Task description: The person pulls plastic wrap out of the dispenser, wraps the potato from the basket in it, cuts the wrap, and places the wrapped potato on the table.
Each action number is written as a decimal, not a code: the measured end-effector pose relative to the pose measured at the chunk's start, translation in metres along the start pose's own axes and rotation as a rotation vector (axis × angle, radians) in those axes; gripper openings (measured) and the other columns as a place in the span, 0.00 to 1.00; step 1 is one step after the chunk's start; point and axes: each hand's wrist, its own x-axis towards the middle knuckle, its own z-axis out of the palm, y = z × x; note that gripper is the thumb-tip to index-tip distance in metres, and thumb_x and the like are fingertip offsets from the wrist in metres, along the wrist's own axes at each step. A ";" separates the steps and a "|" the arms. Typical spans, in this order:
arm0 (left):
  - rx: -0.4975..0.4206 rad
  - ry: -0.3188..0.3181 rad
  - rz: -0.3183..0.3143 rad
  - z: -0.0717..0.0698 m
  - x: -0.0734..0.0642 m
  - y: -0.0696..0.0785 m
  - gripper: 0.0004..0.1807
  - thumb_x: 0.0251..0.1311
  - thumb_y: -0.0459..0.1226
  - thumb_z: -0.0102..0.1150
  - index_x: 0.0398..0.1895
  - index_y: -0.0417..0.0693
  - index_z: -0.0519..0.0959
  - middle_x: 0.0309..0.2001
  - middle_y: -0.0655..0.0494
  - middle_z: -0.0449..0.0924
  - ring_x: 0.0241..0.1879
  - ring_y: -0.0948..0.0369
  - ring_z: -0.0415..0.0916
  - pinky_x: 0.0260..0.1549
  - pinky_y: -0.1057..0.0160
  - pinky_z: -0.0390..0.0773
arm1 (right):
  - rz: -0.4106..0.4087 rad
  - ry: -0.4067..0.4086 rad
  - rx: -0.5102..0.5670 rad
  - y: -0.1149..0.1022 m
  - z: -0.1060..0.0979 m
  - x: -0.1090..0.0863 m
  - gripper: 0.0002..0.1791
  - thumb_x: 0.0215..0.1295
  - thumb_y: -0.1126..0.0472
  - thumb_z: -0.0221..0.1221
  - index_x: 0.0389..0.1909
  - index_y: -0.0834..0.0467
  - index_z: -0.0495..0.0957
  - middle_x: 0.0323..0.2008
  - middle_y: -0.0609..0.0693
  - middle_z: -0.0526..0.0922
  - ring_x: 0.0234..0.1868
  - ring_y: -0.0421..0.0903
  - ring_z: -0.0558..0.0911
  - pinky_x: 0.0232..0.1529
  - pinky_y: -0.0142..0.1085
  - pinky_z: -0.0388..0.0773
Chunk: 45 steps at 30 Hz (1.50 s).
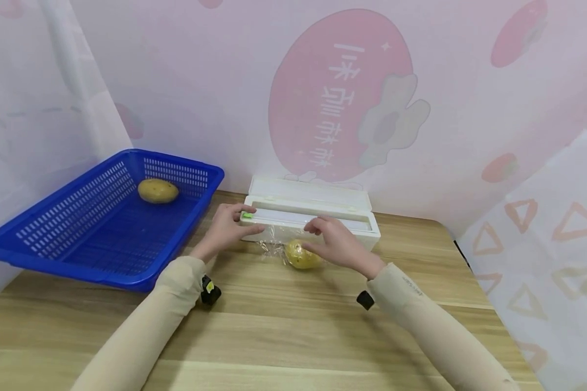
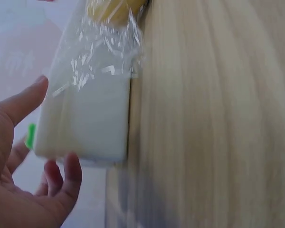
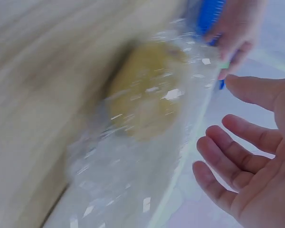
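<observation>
A white cling film dispenser box (image 1: 367,234) with its lid raised stands against the back wall. A green cutter slider (image 1: 247,215) sits at its left end. Clear cling film (image 3: 109,166) hangs over the front of the box and covers a yellow potato (image 1: 299,255) lying before it. My left hand (image 1: 227,228) is at the box's left end, thumb and fingers spread apart around the corner near the slider; it grips nothing. Just above the potato and the box front is my right hand (image 1: 339,241), its fingers loosely bent and holding nothing.
To the left stands a blue plastic basket (image 1: 176,255) with another potato (image 1: 158,191) inside. Everything rests on a wooden table (image 1: 283,326), whose right edge slopes away. A printed white and pink cloth (image 1: 215,98) hangs behind.
</observation>
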 end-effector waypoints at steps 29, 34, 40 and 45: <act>0.172 0.005 0.125 -0.016 0.015 -0.020 0.26 0.50 0.45 0.77 0.53 0.48 0.84 0.52 0.45 0.70 0.36 0.52 0.74 0.37 0.54 0.74 | 0.156 0.135 0.450 -0.033 0.069 0.114 0.06 0.63 0.61 0.67 0.36 0.60 0.88 0.31 0.46 0.86 0.31 0.39 0.83 0.32 0.31 0.79; 0.182 0.000 0.118 -0.015 0.016 -0.020 0.29 0.49 0.46 0.77 0.55 0.46 0.83 0.52 0.45 0.71 0.36 0.52 0.74 0.37 0.54 0.74 | 0.191 0.147 0.466 -0.034 0.071 0.114 0.09 0.61 0.59 0.69 0.39 0.59 0.88 0.32 0.46 0.86 0.31 0.40 0.82 0.31 0.31 0.78; 0.199 -0.005 0.148 -0.016 0.017 -0.019 0.28 0.49 0.45 0.77 0.54 0.44 0.83 0.51 0.43 0.73 0.38 0.52 0.73 0.40 0.52 0.73 | 0.181 0.146 0.437 -0.034 0.073 0.117 0.07 0.62 0.57 0.68 0.36 0.56 0.89 0.33 0.43 0.87 0.31 0.38 0.82 0.32 0.31 0.78; 0.195 -0.039 0.157 -0.015 0.017 -0.016 0.25 0.51 0.45 0.76 0.52 0.45 0.84 0.49 0.43 0.72 0.34 0.52 0.77 0.40 0.51 0.75 | 0.133 0.173 0.349 -0.031 0.072 0.117 0.05 0.62 0.59 0.68 0.33 0.57 0.89 0.29 0.43 0.83 0.30 0.40 0.78 0.29 0.31 0.75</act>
